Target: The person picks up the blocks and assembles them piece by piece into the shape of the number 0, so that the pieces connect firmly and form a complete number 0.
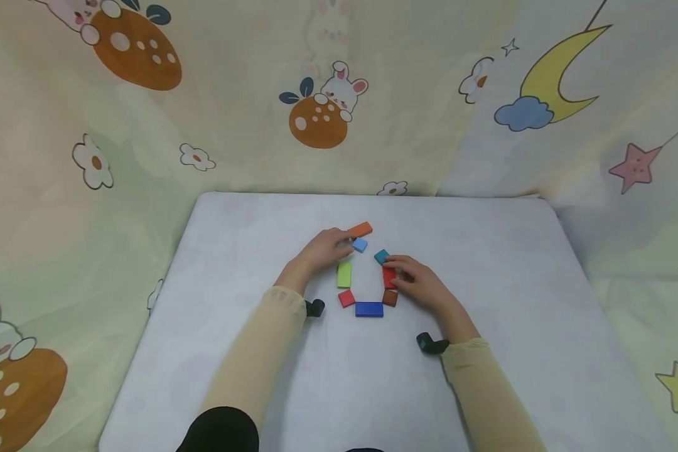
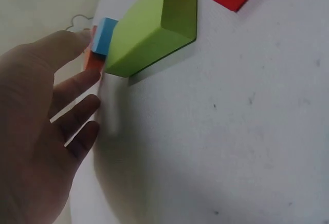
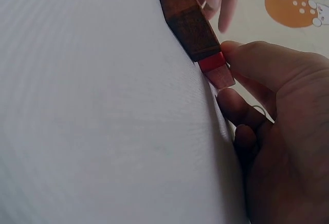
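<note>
My left hand point(image 1: 329, 248) reaches the far end of a ring of coloured blocks, fingers fairly straight. Its fingertips are right at an orange block point(image 1: 361, 229) and a light blue block point(image 1: 360, 245); the left wrist view has both blocks just beyond the thumb. On the ring's right side my right hand point(image 1: 420, 282) pinches a red oblong block point(image 1: 388, 277) between thumb and index finger. A teal block point(image 1: 381, 256) lies by that index fingertip. Just nearer than the red block is a brown block point(image 3: 187, 18), large in the right wrist view.
A lime green block point(image 1: 344, 275) lies on the ring's left side, with a small red block point(image 1: 346, 298) below it. A dark blue block point(image 1: 369, 309) closes the near side. The white table point(image 1: 231, 251) meets a patterned cloth point(image 1: 231, 94) at the back.
</note>
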Tool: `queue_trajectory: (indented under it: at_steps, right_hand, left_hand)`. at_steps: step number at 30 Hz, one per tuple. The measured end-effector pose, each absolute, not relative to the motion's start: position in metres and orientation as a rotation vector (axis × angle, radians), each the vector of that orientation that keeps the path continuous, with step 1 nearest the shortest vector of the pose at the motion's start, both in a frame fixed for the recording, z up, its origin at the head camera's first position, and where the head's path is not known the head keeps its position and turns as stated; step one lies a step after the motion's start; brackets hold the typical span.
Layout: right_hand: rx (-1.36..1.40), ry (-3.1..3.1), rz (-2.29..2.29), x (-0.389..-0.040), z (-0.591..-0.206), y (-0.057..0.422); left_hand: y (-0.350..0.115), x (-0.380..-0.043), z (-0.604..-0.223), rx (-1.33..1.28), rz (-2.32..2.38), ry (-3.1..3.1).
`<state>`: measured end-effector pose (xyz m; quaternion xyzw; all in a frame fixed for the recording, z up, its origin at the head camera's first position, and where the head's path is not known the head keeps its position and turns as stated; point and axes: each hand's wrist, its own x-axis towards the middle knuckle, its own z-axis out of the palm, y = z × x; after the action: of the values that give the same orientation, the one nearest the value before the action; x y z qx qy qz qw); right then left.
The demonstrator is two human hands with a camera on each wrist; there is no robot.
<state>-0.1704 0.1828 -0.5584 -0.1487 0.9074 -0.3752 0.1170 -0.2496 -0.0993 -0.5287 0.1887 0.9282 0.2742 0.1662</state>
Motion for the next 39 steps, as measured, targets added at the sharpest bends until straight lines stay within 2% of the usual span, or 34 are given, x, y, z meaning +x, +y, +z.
queue_trajectory:
  at_steps: [10,18,39]
  right_hand:
    - [-0.469,2.663,-1.093,-0.171,-0.559,0.181]
    - [-0.598,2.686,-1.140,-0.169,-0.558,0.180]
    - [-0.521,2.674,-1.147,-0.170,-0.559,0.182]
  left_hand:
    - [-0.088,-0.260,-0.528,0.523,0.615,2.649]
    - [-0.085,-0.262,-0.530,0.587,0.498,2.721]
    - [-0.107,-0.251,-0.540,0.654,0.608,2.722]
